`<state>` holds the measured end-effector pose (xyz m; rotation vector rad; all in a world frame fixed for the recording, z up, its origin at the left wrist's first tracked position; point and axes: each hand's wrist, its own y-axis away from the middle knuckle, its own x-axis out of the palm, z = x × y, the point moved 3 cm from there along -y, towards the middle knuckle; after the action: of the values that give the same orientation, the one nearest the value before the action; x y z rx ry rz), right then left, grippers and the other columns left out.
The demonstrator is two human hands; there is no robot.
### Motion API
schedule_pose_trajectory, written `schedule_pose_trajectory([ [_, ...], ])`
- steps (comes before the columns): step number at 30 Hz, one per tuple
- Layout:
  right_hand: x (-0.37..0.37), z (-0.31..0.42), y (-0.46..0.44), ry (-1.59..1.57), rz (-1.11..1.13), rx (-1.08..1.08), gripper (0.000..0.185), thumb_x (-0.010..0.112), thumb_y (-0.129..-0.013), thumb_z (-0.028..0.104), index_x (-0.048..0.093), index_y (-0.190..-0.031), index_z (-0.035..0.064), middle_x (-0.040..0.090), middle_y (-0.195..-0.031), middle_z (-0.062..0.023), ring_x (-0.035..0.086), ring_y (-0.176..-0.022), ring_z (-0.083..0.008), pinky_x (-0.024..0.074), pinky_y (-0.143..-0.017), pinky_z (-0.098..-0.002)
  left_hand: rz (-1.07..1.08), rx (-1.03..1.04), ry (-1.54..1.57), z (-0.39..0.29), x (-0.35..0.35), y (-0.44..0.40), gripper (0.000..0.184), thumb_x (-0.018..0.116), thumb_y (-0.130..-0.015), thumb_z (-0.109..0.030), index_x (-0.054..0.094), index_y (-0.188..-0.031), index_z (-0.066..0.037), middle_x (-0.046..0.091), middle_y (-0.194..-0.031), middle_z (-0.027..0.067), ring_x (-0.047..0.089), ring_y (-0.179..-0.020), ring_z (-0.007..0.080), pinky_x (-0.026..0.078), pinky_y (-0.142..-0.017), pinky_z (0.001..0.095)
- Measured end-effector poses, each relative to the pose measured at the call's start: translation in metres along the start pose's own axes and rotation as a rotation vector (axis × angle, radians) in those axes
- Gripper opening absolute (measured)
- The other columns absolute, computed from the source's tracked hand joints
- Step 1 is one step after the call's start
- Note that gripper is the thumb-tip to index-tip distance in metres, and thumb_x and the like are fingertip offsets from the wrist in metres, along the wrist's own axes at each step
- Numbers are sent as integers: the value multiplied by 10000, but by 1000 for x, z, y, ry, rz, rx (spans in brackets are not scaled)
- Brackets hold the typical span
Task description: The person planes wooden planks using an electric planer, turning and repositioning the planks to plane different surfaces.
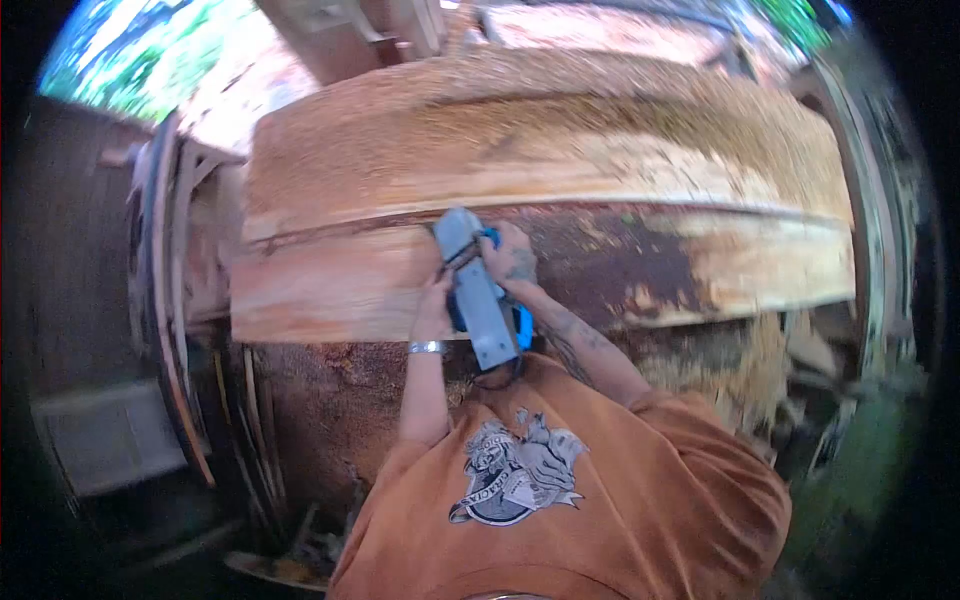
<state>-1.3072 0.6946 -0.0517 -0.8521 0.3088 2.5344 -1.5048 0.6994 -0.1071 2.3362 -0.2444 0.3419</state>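
A blue electric planer is turned over in front of my chest, its long grey sole facing up and the dark slot across it showing. My right hand is closed around a blue part on the planer's right side, near its far end. On the left side, my left hand, with a metal band at the wrist, holds the tool's edge, its fingertips near the slot. Beneath lies a thick wooden slab, pale at the left with a dark bark-like patch to the right.
Behind the near slab is another large piece of wood with a rough surface. Upright boards stand at the left, and more timber at the right. Broken wood scraps lie low on the right. A post rises at the back.
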Motion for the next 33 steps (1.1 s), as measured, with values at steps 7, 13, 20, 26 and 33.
schedule_pose_trajectory([
  [7,-14,-2,6,-108,78,140,413,608,-926,363,590,-1232,86,610,-1184,-205,577,-1146,-412,490,-963,-531,-211,38,-23,52,-57,61,545,586,-1037,-255,404,-1489,-10,576,-1393,109,545,-1292,246,432,-1107,385],
  [13,-46,-56,47,-101,-123,270,395,603,-916,395,662,-1138,74,636,-1146,-212,571,-1127,-436,467,-975,-526,-162,-140,167,94,-49,110,457,508,-1072,-350,474,-1448,-91,593,-1363,71,566,-1228,229,439,-1068,419],
  [20,19,-129,131,-644,160,1190,524,542,-986,498,624,-1164,12,686,-1074,-170,660,-1030,-313,521,-936,-485,-227,-181,277,88,-8,111,438,475,-1083,-378,548,-1376,-59,641,-1245,70,605,-1117,198,483,-1001,358],
  [26,44,-133,148,-1776,458,1082,358,558,-1018,360,604,-1163,35,703,-933,-119,691,-764,-226,613,-731,-358,-210,375,-978,44,-61,88,347,537,-1032,-201,637,-1238,60,642,-1228,201,619,-1139,347,461,-1020,447],
  [33,33,-84,157,-1975,107,1052,203,623,-966,206,595,-1088,46,557,-734,-19,536,-582,-131,501,-609,-296,-227,536,-1532,2,-126,47,658,579,-1001,-335,359,-1508,23,344,-1538,321,291,-1434,498,248,-1190,555],
])
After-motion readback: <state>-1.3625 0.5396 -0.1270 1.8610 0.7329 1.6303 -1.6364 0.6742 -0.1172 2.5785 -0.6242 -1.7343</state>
